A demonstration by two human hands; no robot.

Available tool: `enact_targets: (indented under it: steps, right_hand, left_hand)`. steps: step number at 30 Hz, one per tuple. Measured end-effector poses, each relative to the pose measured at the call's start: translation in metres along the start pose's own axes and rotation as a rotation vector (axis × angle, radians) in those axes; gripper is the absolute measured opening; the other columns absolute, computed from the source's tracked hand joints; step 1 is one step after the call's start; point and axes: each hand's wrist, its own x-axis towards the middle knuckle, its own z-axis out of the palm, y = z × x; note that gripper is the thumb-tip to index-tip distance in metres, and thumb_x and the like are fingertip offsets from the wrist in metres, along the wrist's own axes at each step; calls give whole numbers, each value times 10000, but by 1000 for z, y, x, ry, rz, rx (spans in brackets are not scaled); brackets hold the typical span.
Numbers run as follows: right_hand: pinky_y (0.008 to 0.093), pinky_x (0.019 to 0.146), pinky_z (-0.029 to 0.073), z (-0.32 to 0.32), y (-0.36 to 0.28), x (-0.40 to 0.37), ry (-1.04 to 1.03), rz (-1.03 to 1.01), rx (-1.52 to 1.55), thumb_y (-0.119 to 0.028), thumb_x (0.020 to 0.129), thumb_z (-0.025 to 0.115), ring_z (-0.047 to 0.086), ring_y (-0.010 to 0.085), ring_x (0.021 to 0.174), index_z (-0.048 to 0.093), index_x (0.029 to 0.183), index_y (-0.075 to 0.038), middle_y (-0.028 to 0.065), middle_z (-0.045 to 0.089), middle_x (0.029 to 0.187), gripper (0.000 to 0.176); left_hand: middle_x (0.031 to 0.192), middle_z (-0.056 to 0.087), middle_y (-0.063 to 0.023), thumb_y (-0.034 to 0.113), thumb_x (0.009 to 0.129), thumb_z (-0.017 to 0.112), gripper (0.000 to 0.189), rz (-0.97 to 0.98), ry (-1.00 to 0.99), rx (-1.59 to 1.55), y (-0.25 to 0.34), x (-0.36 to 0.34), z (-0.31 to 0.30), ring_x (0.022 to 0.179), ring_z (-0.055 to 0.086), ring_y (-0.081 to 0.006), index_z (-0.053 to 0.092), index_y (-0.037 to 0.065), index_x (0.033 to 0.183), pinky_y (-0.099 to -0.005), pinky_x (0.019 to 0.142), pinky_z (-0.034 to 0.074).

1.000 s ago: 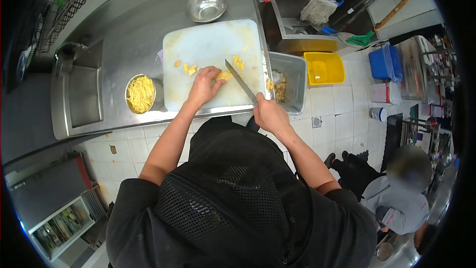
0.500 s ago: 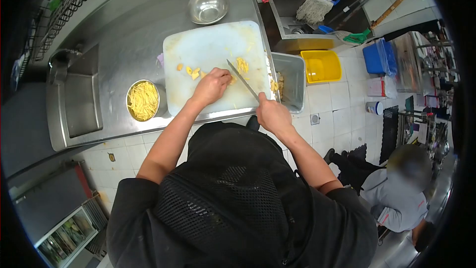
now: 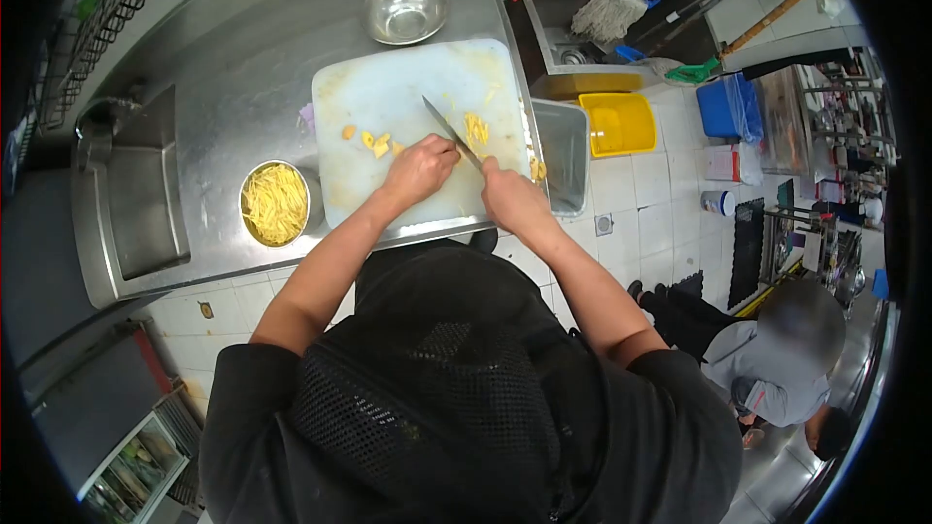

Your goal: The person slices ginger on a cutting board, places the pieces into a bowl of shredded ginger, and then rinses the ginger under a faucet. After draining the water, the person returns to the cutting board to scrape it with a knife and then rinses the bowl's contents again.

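My right hand (image 3: 515, 201) is wrapped around the handle of a kitchen knife (image 3: 447, 124), its blade slanting up and left over the white cutting board (image 3: 388, 87). Close against the blade, my left hand (image 3: 419, 172) is curled with its fingertips down on the board, pressing a piece of ginger mostly hidden beneath them. Thin yellow ginger strips (image 3: 476, 127) lie just beyond the knife. Several ginger chunks and slices (image 3: 381, 145) sit on the board's left part. Left of the board stands a round metal container (image 3: 309, 196) filled with cut ginger strips (image 3: 274, 204).
Behind the board is a metal bowl (image 3: 406, 10). A grey bin (image 3: 568, 155) and a yellow tub (image 3: 621, 123) stand to the right, below the counter. At the left is a sink (image 3: 144, 184). Another person (image 3: 767, 369) is at lower right.
My right hand and the knife have shifted left, and the blade tip reaches farther up over the board. My left hand stays at nearly the same spot. The whole view has shifted slightly.
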Motion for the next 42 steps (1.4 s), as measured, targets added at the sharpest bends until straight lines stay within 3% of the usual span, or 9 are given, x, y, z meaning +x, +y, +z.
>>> enact_targets:
  steps: [9,20,22,29,31,35,38,40,42]
  right_hand:
    - [552,771,531,9,2,10,63,-60,65,-61,919,446,687,467,874,523,1084,21,292,695,901,200]
    - [546,830,533,24,1,23,34,12,62,-58,936,416,686,448,960,522,1135,11,294,695,968,236]
    - [569,784,527,23,4,33,130,-103,120,-73,904,472,682,478,855,521,1095,40,314,684,876,227]
    - [575,782,520,28,4,30,169,-100,148,-67,892,485,677,481,856,525,1076,38,316,682,869,216]
    - [555,822,525,12,-1,28,41,-80,130,-52,913,447,678,459,951,531,1139,22,298,688,1003,253]
    - [554,831,521,23,-3,23,43,-4,130,-56,911,451,673,456,970,539,1126,24,298,682,1031,246]
    - [571,792,517,31,2,31,182,-137,184,-72,893,479,670,485,861,528,1101,48,316,680,878,246]
    - [545,838,521,16,-2,19,58,-67,155,-65,914,449,672,450,971,547,1114,19,294,681,1039,238]
    - [543,838,521,26,-2,25,106,-73,160,-71,917,448,671,452,969,547,1113,19,294,683,1029,237]
  left_hand:
    - [934,681,-83,38,805,660,122,-169,5,-70,6,4,2,931,617,-293,744,32,893,-395,828,537]
    - [919,687,-96,44,808,674,100,-192,34,-79,5,5,4,940,615,-306,739,35,884,-404,820,532]
    - [917,688,-98,43,810,674,98,-184,51,-90,8,3,5,941,615,-306,739,36,883,-406,820,532]
    - [964,699,-108,36,822,665,118,-205,49,-72,10,6,3,957,623,-312,742,28,910,-408,844,529]
    - [995,704,-113,30,821,673,135,-205,30,-65,12,-3,3,979,631,-313,745,28,935,-406,860,529]
    - [989,714,-119,29,819,674,147,-197,59,-81,12,2,4,974,643,-312,749,25,946,-404,855,537]
    - [989,717,-118,27,816,676,148,-200,60,-72,13,1,3,969,647,-315,747,22,946,-402,853,540]
    - [992,718,-117,24,814,677,148,-179,65,-49,10,4,1,968,648,-317,745,21,946,-401,853,540]
    - [1002,718,-122,21,809,682,152,-210,66,-79,13,2,3,966,648,-321,741,21,949,-402,854,540]
